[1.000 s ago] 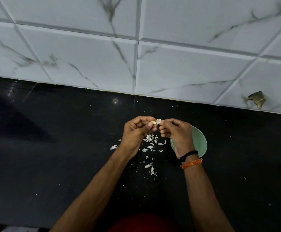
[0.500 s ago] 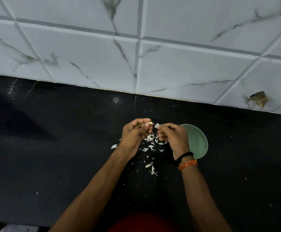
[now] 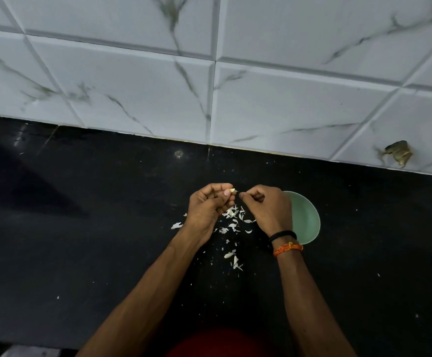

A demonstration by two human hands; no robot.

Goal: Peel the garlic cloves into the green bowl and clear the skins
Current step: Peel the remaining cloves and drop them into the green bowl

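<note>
My left hand (image 3: 207,207) pinches a small pale garlic clove (image 3: 232,190) between thumb and fingertips, above the black counter. My right hand (image 3: 266,210) is just to the right of it, its fingers curled with thumb and forefinger pinched together at the clove's tip; whether a bit of skin is between them is too small to tell. The green bowl (image 3: 307,220) sits on the counter behind and to the right of my right hand, partly hidden by it. White garlic skins (image 3: 233,222) lie scattered on the counter below both hands.
The black counter (image 3: 81,228) runs left and right, with white specks strewn over it. A white marble-patterned tiled wall (image 3: 209,86) stands close behind. A chipped hole (image 3: 397,154) marks the wall at right. Something red (image 3: 222,343) is at the bottom edge.
The white skin piece seen between the hands earlier is no longer visible. My right hand has shifted slightly away from the clove, and more of the green bowl shows.
</note>
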